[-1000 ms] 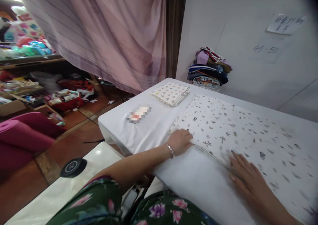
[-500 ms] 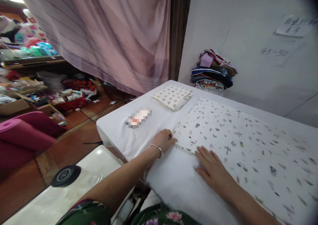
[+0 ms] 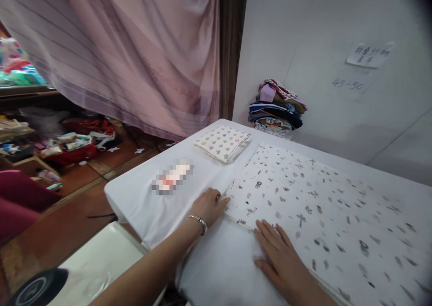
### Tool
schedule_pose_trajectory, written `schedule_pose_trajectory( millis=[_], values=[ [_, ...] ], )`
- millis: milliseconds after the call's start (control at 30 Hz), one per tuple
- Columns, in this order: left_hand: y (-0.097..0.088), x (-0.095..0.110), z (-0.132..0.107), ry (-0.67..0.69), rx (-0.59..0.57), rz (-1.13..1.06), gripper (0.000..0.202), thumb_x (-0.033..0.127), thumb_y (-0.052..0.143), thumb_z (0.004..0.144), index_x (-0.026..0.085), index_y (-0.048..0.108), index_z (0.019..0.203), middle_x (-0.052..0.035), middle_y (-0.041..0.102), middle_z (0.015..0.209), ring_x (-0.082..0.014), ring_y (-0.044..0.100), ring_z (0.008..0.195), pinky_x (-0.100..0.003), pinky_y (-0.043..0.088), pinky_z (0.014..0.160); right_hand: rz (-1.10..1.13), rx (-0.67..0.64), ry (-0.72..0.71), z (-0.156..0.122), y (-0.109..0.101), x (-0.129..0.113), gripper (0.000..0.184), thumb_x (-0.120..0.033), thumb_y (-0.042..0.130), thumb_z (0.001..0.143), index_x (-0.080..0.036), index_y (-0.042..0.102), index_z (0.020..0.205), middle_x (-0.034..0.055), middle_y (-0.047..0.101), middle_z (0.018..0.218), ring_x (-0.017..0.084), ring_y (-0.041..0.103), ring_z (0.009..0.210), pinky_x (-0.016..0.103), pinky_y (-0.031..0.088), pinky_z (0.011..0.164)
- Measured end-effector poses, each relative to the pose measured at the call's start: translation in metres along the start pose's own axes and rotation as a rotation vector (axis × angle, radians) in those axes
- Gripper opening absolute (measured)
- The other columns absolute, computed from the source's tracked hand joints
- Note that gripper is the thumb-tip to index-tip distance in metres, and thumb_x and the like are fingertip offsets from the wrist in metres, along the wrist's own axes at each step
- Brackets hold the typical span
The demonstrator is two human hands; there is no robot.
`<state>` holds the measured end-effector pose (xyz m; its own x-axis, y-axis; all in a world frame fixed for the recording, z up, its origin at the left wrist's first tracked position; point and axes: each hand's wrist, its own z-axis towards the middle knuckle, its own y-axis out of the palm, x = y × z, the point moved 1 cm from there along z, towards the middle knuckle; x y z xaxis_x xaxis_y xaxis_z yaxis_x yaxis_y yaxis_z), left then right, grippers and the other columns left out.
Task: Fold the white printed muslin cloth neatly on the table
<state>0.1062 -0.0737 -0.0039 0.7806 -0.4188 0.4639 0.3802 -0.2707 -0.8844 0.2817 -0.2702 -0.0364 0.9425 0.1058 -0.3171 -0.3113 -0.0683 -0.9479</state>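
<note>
A white cloth (image 3: 303,207) printed with small grey-green plant and animal figures lies folded flat over the right part of the white-covered table (image 3: 151,216). My left hand (image 3: 209,207), a silver bracelet at its wrist, rests at the cloth's near left corner. Its fingers are curved, with the thumb held apart from them and touching the cloth's edge. My right hand (image 3: 278,252) lies open and flat on the near edge, fingers spread over the print. Farther back is a second folded cloth (image 3: 222,143) with grey mouse-head shapes and a few coloured dots.
A blurred-out item (image 3: 173,176) lies on the table's left side. Stacked fabrics (image 3: 276,105) stand behind the table against the grey wall. A pink curtain (image 3: 162,58) hangs at the back. Left are a white surface with a black round object (image 3: 40,288) and a red basket (image 3: 69,150).
The view has turned slightly right and up, so everything sits further left and lower in it. Both hands keep about the same places on the cloth.
</note>
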Motion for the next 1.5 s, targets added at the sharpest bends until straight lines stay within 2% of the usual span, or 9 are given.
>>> schedule_pose_trajectory(
  millis=[167,300,500,567,667,800,933,1200,1500],
  values=[
    [0.003,0.015,0.032,0.071,-0.024,0.072,0.039,0.053,0.043,0.084,0.021,0.061,0.098,-0.0059,0.059,0.103,-0.0191,0.058,0.090,-0.030,0.042,0.076,0.007,0.050,-0.048,0.002,0.006,0.003,0.057,-0.045,0.037,0.093,-0.026,0.021,0.145,0.0045,0.020,0.148,0.027,0.022,0.136,0.054,0.023,0.110],
    [0.008,0.033,0.059,0.071,-0.079,0.130,0.038,0.052,0.046,0.082,0.018,0.060,0.090,-0.0079,0.060,0.102,-0.0217,0.058,0.094,-0.031,0.043,0.077,0.010,0.047,-0.049,0.002,0.012,0.007,0.060,-0.042,0.042,0.091,-0.026,0.021,0.145,0.0057,0.017,0.149,0.030,0.021,0.136,0.057,0.022,0.109],
    [0.014,0.040,0.067,-0.004,-0.053,0.114,0.023,0.041,0.048,0.082,0.020,0.053,0.088,-0.0070,0.064,0.092,-0.0225,0.061,0.086,-0.031,0.042,0.070,0.002,0.031,-0.122,0.001,0.010,0.010,0.063,-0.041,0.046,0.090,-0.023,0.021,0.145,0.0073,0.016,0.148,0.032,0.023,0.134,0.057,0.025,0.107],
    [0.013,0.039,0.066,-0.030,-0.053,0.086,0.023,0.041,0.046,0.084,0.020,0.051,0.091,-0.0066,0.065,0.090,-0.0225,0.061,0.083,-0.031,0.041,0.068,0.011,0.044,-0.135,0.003,0.011,0.011,0.069,-0.037,0.048,0.088,-0.027,0.013,0.146,0.0052,0.014,0.147,0.032,0.024,0.133,0.056,0.026,0.107],
    [0.013,0.037,0.065,-0.055,-0.063,0.077,0.022,0.039,0.042,0.087,0.020,0.048,0.098,-0.0072,0.067,0.090,-0.0225,0.062,0.084,-0.031,0.040,0.068,0.019,0.026,-0.104,0.008,0.018,0.015,0.090,-0.037,0.055,0.082,-0.040,-0.014,0.139,-0.0015,0.007,0.144,0.032,0.027,0.132,0.057,0.030,0.105],
    [0.014,0.038,0.063,-0.046,-0.063,0.114,0.025,0.038,0.036,0.089,0.021,0.046,0.105,-0.0085,0.068,0.092,-0.0248,0.063,0.086,-0.033,0.041,0.071,-0.025,-0.001,-0.076,0.014,0.027,0.019,0.095,-0.051,0.051,0.081,-0.041,-0.031,0.126,-0.0073,0.007,0.140,0.030,0.031,0.128,0.056,0.037,0.102],
    [0.015,0.039,0.065,-0.067,-0.068,0.055,0.038,0.047,0.036,0.087,0.020,0.047,0.110,-0.0102,0.067,0.096,-0.0266,0.062,0.090,-0.035,0.042,0.074,-0.059,0.037,-0.086,0.015,0.027,0.020,0.082,-0.059,0.038,0.085,-0.041,-0.029,0.128,-0.0072,0.011,0.140,0.029,0.032,0.127,0.052,0.038,0.102],
    [0.009,0.039,0.084,-0.160,-0.196,-0.180,0.044,0.049,0.056,0.071,0.013,0.058,0.097,-0.0109,0.068,0.095,-0.0240,0.063,0.088,-0.029,0.045,0.072,0.064,0.245,-0.199,0.014,0.042,0.025,0.093,-0.046,0.058,0.081,-0.035,-0.011,0.143,0.0064,0.018,0.144,0.035,0.031,0.129,0.059,0.032,0.103],
    [0.005,0.033,0.094,-0.101,-0.206,-0.167,0.038,0.042,0.057,0.065,0.013,0.063,0.090,-0.0107,0.070,0.092,-0.0270,0.064,0.091,-0.031,0.048,0.077,0.288,0.072,-0.036,0.003,-0.006,0.000,0.069,-0.042,0.054,0.083,-0.027,0.025,0.144,0.0051,0.021,0.150,0.026,0.017,0.138,0.049,0.003,0.113]
  ],
)
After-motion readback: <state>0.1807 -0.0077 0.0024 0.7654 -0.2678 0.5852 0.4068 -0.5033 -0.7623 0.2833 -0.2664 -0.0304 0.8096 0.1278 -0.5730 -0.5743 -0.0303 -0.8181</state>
